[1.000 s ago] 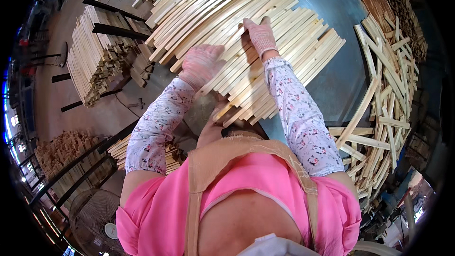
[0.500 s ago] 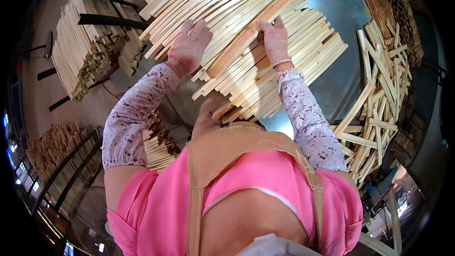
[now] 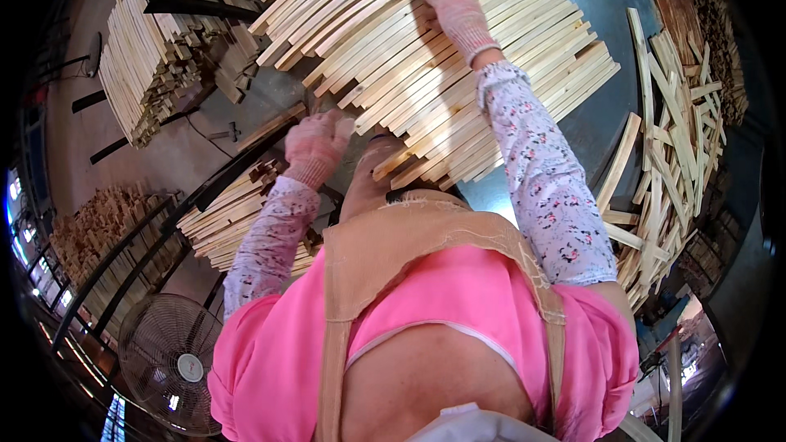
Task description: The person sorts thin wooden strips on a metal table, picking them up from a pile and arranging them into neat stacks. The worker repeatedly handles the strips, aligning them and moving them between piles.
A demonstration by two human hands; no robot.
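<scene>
My right hand (image 3: 458, 15), in a pinkish work glove, rests over the far part of a wide layer of pale wooden sticks (image 3: 458, 86). Its thumb and fingers stand apart, the tips on the sticks, and no stick is lifted in it. My left hand (image 3: 318, 147), gloved alike, is lower, beyond the layer's near left ends. Its fingers are curled; whatever they hold, if anything, is hidden. Close beside that hand, a brownish wooden strip (image 3: 272, 126) lies slanting along a black rail.
The sticks lie on a blue-grey metal table (image 3: 585, 127). Loose sticks are heaped (image 3: 667, 155) at the right. On the left are a stick stack (image 3: 155, 49) between black bars, a lower stack (image 3: 237, 225), and a caged fan (image 3: 168, 360).
The brownish board that my right hand touched is gone from the layer. My left hand has dropped toward my body, and my right hand has moved farther out and left.
</scene>
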